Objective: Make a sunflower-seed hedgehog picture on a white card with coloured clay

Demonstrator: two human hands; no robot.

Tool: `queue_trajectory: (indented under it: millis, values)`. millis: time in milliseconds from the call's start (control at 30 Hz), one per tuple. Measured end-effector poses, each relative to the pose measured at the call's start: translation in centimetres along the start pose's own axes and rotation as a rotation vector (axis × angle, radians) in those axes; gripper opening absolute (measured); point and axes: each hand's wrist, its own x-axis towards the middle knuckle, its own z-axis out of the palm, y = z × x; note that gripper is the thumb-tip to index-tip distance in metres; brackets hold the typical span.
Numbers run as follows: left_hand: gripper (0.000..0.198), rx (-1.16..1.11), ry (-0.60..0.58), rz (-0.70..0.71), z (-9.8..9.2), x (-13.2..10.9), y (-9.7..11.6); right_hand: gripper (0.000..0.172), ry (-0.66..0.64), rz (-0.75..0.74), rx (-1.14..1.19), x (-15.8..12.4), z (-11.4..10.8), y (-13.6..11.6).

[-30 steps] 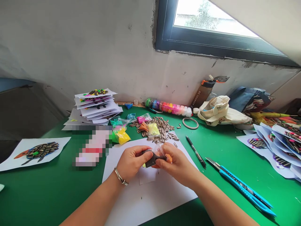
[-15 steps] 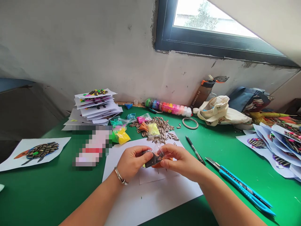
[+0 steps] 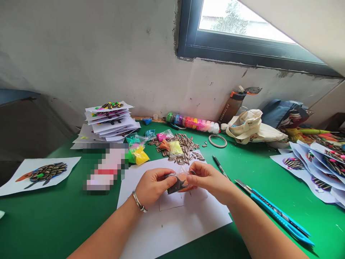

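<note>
My left hand [image 3: 155, 183], with a metal bracelet at the wrist, grips a clear plastic packet of black modelling clay [image 3: 176, 185] between thumb and fingers. At the packet's open end, my right hand [image 3: 203, 178] pinches a small dark bit of the clay. Both hands are above a large white sheet of paper [image 3: 172, 230]. A smaller piece of paper [image 3: 169, 205] lies beneath them, with an orange shape on it mostly hidden by the hands. Striped sunflower seeds [image 3: 185, 144] are heaped just beyond.
Bagged yellow clay [image 3: 140, 156] and other colours sit behind the left hand. To the right lie a black pen [image 3: 219, 165], a blue craft knife [image 3: 275, 210] and a tape roll [image 3: 217, 141]. Stacked seed pictures [image 3: 113, 122] stand at back left; others [image 3: 315, 165] lie far right.
My right hand has drawn slightly up and away from the packet, with a dark bit now showing at its fingertips. The left hand keeps its grip, and the packet has tilted a little.
</note>
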Motion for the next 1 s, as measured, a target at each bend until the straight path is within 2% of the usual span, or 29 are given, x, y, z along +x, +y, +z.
queue_trajectory:
  millis: [100, 200, 333, 467, 667, 867, 1000]
  values:
    - [0.027, -0.024, 0.052, -0.028, -0.2, 0.2, -0.1, 0.024, 0.086, -0.026, -0.037, 0.2, -0.6, -0.1]
    - [0.028, -0.072, 0.119, -0.035, -0.5, 0.4, -0.2, 0.024, 0.135, -0.038, 0.027, 0.4, -1.0, -0.1]
    - [0.033, -0.171, 0.195, -0.089, -1.0, 0.8, -0.3, 0.028, 0.136, -0.049, 0.207, 0.6, -1.1, -0.2]
    - [0.039, -0.291, 0.274, -0.168, -1.4, 1.2, -0.6, 0.034, 0.153, 0.027, 0.335, 0.6, -1.1, -0.3]
    - [0.042, -0.395, 0.290, -0.199, -1.6, 1.5, -1.0, 0.025, 0.071, 0.030, 0.252, 0.6, -1.0, 0.1]
    - [0.043, -0.318, 0.341, -0.163, -2.0, 1.5, -1.6, 0.030, 0.107, 0.035, 0.170, 0.6, -0.5, 0.4]
    - [0.044, -0.243, 0.346, -0.108, -2.3, 1.5, -2.2, 0.036, 0.178, 0.086, 0.236, 0.6, -0.3, 0.3]
